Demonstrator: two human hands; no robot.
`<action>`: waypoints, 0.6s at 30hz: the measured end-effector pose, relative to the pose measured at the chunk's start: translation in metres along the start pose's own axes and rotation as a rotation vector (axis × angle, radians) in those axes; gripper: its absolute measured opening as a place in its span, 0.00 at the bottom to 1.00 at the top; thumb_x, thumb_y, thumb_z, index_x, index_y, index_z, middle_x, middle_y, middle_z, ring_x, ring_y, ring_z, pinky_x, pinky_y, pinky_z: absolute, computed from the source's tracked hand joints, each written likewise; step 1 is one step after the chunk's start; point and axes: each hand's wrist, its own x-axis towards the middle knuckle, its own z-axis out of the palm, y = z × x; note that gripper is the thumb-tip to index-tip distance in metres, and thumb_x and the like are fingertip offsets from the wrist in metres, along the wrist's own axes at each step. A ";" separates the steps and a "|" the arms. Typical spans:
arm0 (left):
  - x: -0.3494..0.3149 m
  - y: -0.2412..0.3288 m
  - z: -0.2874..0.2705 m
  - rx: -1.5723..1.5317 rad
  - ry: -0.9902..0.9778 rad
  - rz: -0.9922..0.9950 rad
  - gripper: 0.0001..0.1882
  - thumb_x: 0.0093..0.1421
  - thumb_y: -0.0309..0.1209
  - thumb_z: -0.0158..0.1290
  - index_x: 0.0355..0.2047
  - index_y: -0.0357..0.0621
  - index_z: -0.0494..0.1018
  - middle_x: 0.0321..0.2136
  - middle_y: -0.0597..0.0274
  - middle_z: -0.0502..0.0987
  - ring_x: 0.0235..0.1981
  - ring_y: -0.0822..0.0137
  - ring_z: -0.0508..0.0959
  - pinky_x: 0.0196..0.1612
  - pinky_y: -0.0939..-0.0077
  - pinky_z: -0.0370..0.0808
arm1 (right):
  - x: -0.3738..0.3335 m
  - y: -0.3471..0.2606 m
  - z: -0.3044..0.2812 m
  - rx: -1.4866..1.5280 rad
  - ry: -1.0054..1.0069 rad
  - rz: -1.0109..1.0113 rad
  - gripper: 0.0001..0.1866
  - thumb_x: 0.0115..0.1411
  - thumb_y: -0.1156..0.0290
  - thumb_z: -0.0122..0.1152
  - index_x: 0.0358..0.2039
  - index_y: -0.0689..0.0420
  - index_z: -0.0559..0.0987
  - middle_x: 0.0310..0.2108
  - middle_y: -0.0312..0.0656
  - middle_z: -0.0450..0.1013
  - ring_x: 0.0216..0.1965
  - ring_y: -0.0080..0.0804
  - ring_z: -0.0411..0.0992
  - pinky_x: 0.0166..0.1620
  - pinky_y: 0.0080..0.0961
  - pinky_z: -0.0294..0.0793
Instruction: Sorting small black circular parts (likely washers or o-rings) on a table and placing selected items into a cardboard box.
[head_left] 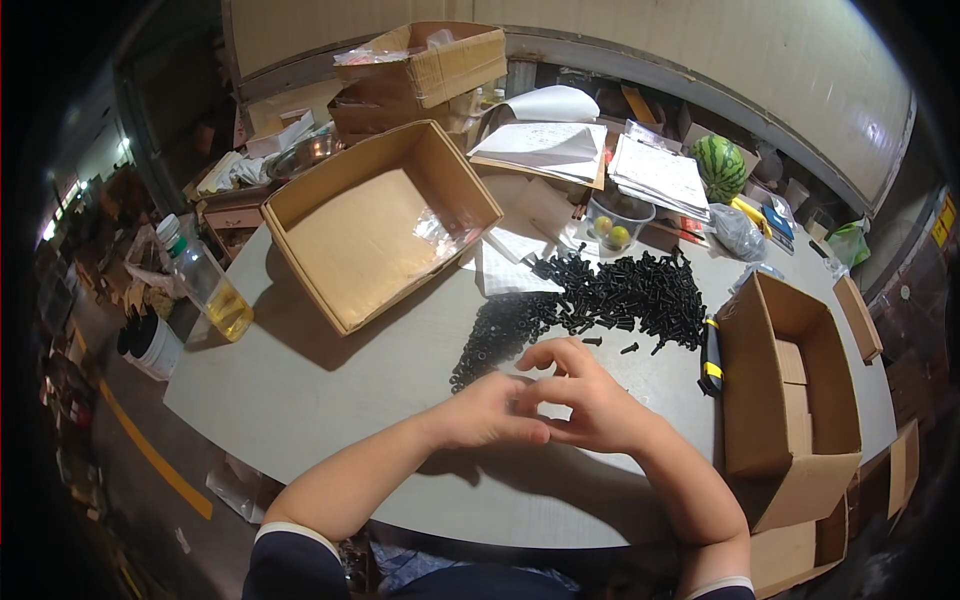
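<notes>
Over the near middle of the table, my two hands meet at their fingertips. My left hand has its thumb stretched toward the right hand, its other fingers curled and slightly blurred. The fingers of my right hand are bent, with the index finger arched above the left hand. Whatever lies between the fingertips is hidden or too small to make out. Just beyond them spreads a heap of black bolts. A patch of small black nuts joins it on the left, close to my left hand. Two loose bolts lie near my right hand.
A shallow cardboard box stands at the far left, beside a bottle of yellow liquid. On the right are a yellow-and-black cutter and an open carton. Papers, a plastic bowl and a watermelon sit behind.
</notes>
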 end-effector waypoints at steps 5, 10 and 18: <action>-0.001 -0.002 -0.001 0.002 0.049 0.011 0.22 0.45 0.39 0.69 0.33 0.41 0.71 0.29 0.70 0.71 0.33 0.77 0.69 0.38 0.81 0.68 | 0.004 -0.008 0.003 -0.109 0.037 -0.029 0.15 0.41 0.74 0.71 0.30 0.56 0.76 0.46 0.48 0.66 0.48 0.46 0.65 0.50 0.37 0.68; 0.000 0.002 0.003 0.086 0.065 0.139 0.25 0.48 0.38 0.67 0.41 0.40 0.70 0.34 0.69 0.71 0.35 0.77 0.70 0.40 0.80 0.69 | -0.001 0.002 0.007 -0.057 0.066 -0.021 0.13 0.43 0.77 0.69 0.30 0.55 0.76 0.45 0.43 0.65 0.47 0.40 0.65 0.45 0.34 0.69; 0.002 0.000 0.001 0.395 0.465 0.544 0.04 0.57 0.24 0.54 0.32 0.36 0.73 0.35 0.57 0.75 0.36 0.67 0.75 0.40 0.75 0.72 | -0.003 0.008 -0.001 0.031 0.220 0.217 0.08 0.50 0.83 0.64 0.30 0.62 0.75 0.28 0.41 0.74 0.28 0.28 0.74 0.33 0.21 0.73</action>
